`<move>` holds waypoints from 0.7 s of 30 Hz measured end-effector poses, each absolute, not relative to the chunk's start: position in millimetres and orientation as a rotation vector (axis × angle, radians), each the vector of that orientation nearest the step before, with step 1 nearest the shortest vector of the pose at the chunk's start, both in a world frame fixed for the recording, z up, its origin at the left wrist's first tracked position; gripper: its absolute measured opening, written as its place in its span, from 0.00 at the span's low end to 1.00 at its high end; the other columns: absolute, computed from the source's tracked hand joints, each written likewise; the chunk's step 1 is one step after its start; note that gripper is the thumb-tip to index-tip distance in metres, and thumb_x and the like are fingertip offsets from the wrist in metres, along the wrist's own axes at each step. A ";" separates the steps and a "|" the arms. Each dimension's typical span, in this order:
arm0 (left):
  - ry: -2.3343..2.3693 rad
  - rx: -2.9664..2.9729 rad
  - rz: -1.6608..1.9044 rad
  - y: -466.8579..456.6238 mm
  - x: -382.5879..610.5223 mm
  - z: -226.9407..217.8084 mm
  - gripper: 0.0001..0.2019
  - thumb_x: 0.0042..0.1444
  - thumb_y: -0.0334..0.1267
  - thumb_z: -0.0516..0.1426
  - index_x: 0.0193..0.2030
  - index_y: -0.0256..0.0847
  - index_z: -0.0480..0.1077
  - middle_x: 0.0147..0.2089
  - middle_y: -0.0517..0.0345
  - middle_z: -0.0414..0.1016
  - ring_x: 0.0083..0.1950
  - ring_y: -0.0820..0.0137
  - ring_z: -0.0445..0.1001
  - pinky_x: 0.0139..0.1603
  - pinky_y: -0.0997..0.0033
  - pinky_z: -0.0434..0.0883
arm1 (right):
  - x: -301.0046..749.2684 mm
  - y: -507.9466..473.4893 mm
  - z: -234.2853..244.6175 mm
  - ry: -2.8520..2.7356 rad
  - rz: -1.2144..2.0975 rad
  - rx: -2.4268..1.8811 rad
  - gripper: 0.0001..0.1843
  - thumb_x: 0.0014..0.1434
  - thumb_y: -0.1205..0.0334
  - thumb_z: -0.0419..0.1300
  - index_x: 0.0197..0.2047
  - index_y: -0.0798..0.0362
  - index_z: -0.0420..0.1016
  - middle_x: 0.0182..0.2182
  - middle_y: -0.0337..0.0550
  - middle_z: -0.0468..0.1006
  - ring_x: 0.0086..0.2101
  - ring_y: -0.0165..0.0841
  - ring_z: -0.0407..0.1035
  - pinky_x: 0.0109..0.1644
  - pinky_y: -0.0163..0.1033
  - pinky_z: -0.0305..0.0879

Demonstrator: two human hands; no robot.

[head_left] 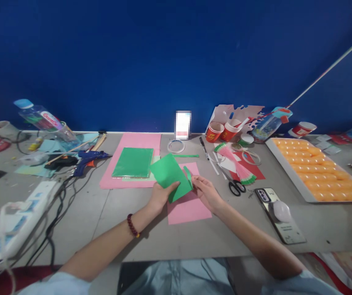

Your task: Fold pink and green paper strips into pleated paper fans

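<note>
My left hand (159, 199) is closed on a sheet of green paper (169, 173), thumb on top, and holds it tilted above the table. At the sheet's right edge, my right hand (207, 194) pinches a narrow curling green paper strip (187, 173). Whether the strip is still joined to the sheet cannot be made out. Beneath both hands lies a pink paper sheet (188, 211). A second green strip (186, 155) rests flat behind them, near a roll of tape (176, 146). To the left, a pack of green paper (133, 163) lies on a larger pink sheet (142, 140).
Black-handled scissors (236, 187) and a phone (282, 221) with a white case on it lie to the right. Beyond are red paper cups (214, 132) and a tray of orange balls (320, 170). A blue glue gun (90, 160), cables and a power strip (22, 221) occupy the left.
</note>
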State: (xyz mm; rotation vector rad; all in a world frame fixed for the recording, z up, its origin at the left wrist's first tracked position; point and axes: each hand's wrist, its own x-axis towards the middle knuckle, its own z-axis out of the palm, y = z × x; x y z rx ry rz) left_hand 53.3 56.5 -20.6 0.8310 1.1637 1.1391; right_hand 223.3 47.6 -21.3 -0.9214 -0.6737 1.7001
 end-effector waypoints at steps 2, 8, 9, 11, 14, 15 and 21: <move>1.160 0.822 1.148 56.8 53.2 -21.4 0.20 0.38 0.42 0.68 0.37 0.33 0.75 0.40 0.46 0.79 0.37 0.62 0.77 0.42 0.63 0.73 | 223.2 46.5 -20.0 -0.683 1.759 -0.909 0.13 0.47 0.53 0.68 0.27 0.53 0.73 0.24 0.36 0.71 0.28 0.28 0.65 0.37 0.36 0.62; 1.160 0.812 1.138 56.9 53.7 -18.6 0.20 0.36 0.43 0.69 0.36 0.34 0.76 0.39 0.46 0.80 0.37 0.60 0.78 0.42 0.61 0.73 | 224.4 46.4 -18.3 -0.719 1.805 -0.941 0.13 0.45 0.55 0.70 0.25 0.53 0.72 0.22 0.36 0.72 0.26 0.28 0.65 0.35 0.36 0.63; 1.161 0.806 1.141 57.0 53.9 -18.4 0.20 0.36 0.43 0.69 0.36 0.34 0.76 0.40 0.46 0.80 0.37 0.60 0.78 0.42 0.61 0.74 | 224.4 46.7 -19.0 -0.725 1.787 -0.939 0.13 0.45 0.55 0.70 0.25 0.53 0.72 0.22 0.36 0.72 0.26 0.28 0.65 0.35 0.36 0.62; 1.173 0.784 1.150 57.2 54.3 -19.1 0.20 0.35 0.42 0.69 0.36 0.34 0.76 0.41 0.45 0.80 0.39 0.59 0.78 0.43 0.61 0.74 | 224.0 47.2 -20.8 -0.737 1.729 -0.935 0.12 0.45 0.56 0.69 0.25 0.53 0.72 0.23 0.35 0.72 0.26 0.27 0.65 0.35 0.35 0.62; 1.194 0.768 1.162 57.6 54.7 -21.7 0.20 0.34 0.42 0.69 0.36 0.34 0.76 0.41 0.46 0.80 0.39 0.58 0.78 0.43 0.61 0.74 | 222.8 47.5 -23.0 -0.746 1.659 -0.952 0.12 0.45 0.55 0.69 0.25 0.52 0.71 0.22 0.35 0.71 0.26 0.28 0.66 0.35 0.36 0.62; 1.192 0.769 1.164 57.6 54.7 -22.5 0.20 0.35 0.42 0.69 0.36 0.34 0.76 0.41 0.46 0.80 0.39 0.58 0.78 0.43 0.61 0.74 | 222.4 47.6 -23.3 -0.747 1.642 -0.960 0.13 0.45 0.55 0.69 0.25 0.52 0.71 0.22 0.35 0.71 0.26 0.28 0.65 0.34 0.36 0.62; 1.177 0.768 1.170 57.6 54.2 -23.4 0.21 0.36 0.43 0.69 0.37 0.33 0.75 0.42 0.44 0.79 0.40 0.59 0.78 0.44 0.61 0.73 | 222.3 47.7 -20.5 -0.738 1.629 -0.974 0.13 0.44 0.54 0.69 0.25 0.52 0.72 0.22 0.35 0.71 0.25 0.28 0.65 0.34 0.36 0.61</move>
